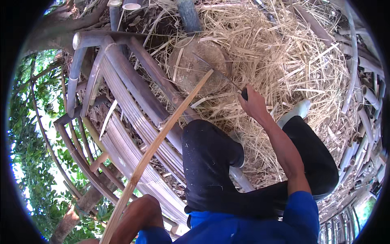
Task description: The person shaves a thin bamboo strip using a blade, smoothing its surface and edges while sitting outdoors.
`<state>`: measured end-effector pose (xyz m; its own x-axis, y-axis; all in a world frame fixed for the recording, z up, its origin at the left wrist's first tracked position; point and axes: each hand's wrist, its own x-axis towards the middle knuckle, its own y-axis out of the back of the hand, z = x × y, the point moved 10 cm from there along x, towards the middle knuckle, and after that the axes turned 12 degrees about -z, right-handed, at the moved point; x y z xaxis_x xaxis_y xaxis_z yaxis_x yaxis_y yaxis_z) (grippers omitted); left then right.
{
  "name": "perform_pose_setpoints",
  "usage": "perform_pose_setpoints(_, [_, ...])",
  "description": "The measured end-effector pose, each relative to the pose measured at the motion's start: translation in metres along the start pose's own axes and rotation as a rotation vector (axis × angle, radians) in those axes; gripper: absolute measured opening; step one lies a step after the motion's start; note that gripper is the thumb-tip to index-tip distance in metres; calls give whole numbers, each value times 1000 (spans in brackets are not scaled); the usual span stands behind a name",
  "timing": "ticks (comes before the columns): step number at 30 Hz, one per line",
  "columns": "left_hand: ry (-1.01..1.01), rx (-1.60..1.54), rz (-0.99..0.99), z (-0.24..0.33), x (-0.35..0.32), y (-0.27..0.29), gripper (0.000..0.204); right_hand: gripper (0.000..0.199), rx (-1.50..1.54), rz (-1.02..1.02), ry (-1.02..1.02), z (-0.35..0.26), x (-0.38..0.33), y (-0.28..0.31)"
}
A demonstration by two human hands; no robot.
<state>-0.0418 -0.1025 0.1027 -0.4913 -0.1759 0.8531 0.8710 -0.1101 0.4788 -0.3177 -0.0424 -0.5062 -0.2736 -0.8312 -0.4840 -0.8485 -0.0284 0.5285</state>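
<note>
My right hand [252, 103] is closed on the dark handle of a long thin knife [221, 75], whose blade lies across a round wooden chopping block [195, 71]. A long pale bamboo strip [162, 134] runs from the lower left edge up to the block, its tip next to the blade. My left arm bends at the bottom of the picture. Only a sliver of my left hand [91, 241] shows at the lower edge, where it grips the strip's near end. My legs in black trousers [211, 162] are folded below the block.
Dry bamboo shavings [284, 61] cover the ground around the block. Thick bamboo poles and a bundle of split slats [134, 118] lie at the left. More cut bamboo pieces [365, 122] line the right rim. Green foliage shows at far left.
</note>
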Motion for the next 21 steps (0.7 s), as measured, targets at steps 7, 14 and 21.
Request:
perform_pose_setpoints(7, [-19,-165,95,5,4,3,12,39,102,-37,-19,10,-11,-5])
perform_pose_setpoints(14, [38,-150,101,-9,-11,-18,14,40,147,213,242,-58,-11,40])
perform_pose_setpoints(21, [82,-150,87,-22,-17,-28,15,39,243,305,387,-76,10,37])
